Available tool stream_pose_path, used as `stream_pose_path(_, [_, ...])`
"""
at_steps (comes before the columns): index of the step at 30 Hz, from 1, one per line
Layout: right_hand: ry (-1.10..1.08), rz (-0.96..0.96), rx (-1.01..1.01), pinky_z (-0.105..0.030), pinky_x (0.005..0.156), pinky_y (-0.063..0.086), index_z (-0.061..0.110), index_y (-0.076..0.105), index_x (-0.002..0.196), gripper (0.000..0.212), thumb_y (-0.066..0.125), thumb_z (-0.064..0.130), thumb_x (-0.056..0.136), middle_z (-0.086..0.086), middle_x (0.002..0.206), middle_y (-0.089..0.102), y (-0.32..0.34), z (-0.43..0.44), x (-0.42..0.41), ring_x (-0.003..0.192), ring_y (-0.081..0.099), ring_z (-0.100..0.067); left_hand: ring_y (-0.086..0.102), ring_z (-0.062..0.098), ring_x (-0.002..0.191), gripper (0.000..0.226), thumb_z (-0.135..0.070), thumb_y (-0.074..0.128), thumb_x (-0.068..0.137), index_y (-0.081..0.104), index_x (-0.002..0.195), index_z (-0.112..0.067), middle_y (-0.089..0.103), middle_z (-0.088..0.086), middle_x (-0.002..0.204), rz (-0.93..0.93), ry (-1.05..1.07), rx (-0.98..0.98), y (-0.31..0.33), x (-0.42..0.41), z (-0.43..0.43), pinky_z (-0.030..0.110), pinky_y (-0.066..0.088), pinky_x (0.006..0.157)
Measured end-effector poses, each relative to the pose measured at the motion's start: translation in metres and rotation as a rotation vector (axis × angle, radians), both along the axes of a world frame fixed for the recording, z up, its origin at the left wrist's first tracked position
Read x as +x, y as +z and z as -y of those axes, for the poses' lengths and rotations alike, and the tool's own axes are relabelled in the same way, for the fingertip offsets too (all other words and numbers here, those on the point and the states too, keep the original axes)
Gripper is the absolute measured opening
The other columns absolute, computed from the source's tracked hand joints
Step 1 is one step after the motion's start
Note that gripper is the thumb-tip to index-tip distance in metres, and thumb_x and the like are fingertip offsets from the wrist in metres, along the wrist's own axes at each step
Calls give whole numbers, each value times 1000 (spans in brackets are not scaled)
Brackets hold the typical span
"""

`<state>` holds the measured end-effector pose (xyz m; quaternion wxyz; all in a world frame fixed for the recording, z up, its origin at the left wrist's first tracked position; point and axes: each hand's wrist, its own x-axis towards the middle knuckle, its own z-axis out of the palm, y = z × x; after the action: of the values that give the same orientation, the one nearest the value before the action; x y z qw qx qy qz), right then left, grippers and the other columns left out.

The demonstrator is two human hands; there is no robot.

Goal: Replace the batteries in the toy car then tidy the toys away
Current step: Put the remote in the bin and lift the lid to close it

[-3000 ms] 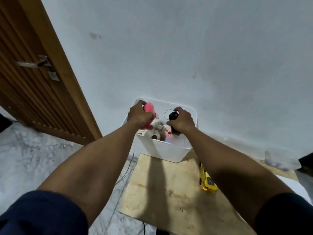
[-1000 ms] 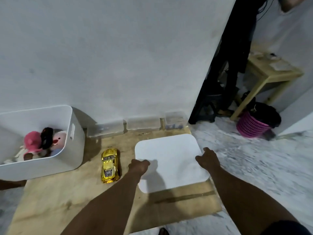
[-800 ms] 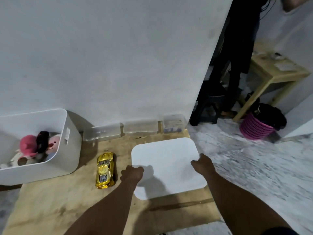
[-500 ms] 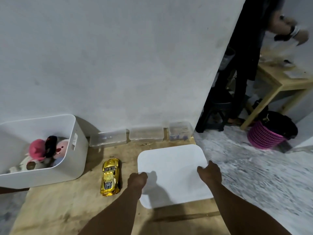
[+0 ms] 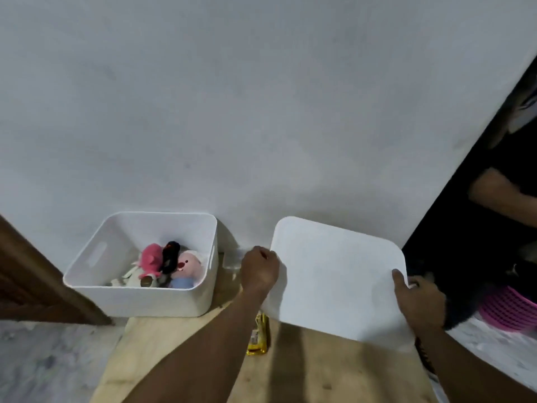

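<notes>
Both hands, left hand [image 5: 259, 271] and right hand [image 5: 418, 299], grip opposite edges of the white lid [image 5: 334, 282].

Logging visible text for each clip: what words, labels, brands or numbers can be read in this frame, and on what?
No text is readable.
On the yellow toy car: a pale patch on its body, too blurred to read.
On the white lid and the white bin: no markings visible.

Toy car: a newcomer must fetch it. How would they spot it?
Find the white bin by the wall, on a wooden board. Right of it, half hidden by the left forearm, lies the toy car, the only shiny gold thing.
</notes>
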<state>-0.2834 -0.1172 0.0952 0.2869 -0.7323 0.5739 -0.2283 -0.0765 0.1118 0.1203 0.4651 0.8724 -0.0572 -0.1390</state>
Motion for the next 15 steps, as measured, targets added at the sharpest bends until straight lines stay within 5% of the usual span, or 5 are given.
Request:
stream_pose_path(7, [116,77,-33,-38,73,50,15,65,68,39,63,46,89,-15,79,69,42,-99,118,77,60,-35,65,28,96,23,-29,52,94,70,96,-15,71,4,99,167,124,60,48,97,-123,28,44,74])
stream_pose_path(11, [244,49,-18,-35,71,51,17,67,67,36,63,47,87,-9,73,68,57,-165,193,77,65,-34,65,34,97,24,-28,51,91,70,86,-16,73,10,98,168,250,116,63,157,-206,34,52,82])
stream_pose_path(15, [404,-39,31,-31,66,51,16,68,66,38,61,47,87,-4,69,68,65,-219,262,68,66,-26,65,35,101,23,-22,56,86,74,98,-14,72,13,106,114,302,174,64,213,-276,30,46,79])
